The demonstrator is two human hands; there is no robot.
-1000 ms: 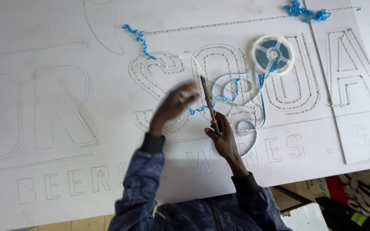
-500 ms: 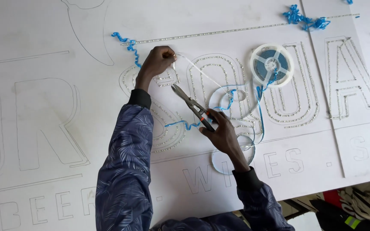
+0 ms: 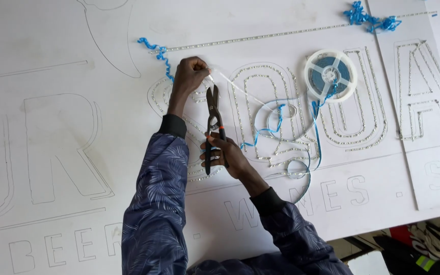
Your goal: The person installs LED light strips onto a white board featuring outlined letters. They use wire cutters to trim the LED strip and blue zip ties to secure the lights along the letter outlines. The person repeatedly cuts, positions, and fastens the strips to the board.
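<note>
The left hand (image 3: 190, 75) was closed into a loose fist up on the white sign board (image 3: 67, 66), its fingers pinched on the end of a thin pale strip (image 3: 240, 90). That strip ran away from the fingertips to the right and slightly down, across the outline of a big letter cut into the board. Just to the left of the knuckles lay a curl of blue backing tape (image 3: 160, 55), near the start of a long straight groove lined with small lights.

The right hand (image 3: 226, 155) sat lower, nearer the body, its fingers wrapped around the handles of a pair of dark metal snips (image 3: 213, 122). The blades pointed up from that grip toward the left hand, their tips just below the pinching fingers and close beside the strip; I could not tell whether the blades were touching it. The handles looked only slightly parted.

To the right of the right hand's fingers a tangle of blue tape and clear strip (image 3: 286, 137) looped over the letter grooves. Farther up and right, well apart from both hands, a white reel (image 3: 330, 75) with a blue core lay flat on the board. Both arms wore blue patterned sleeves (image 3: 154, 203).
</note>
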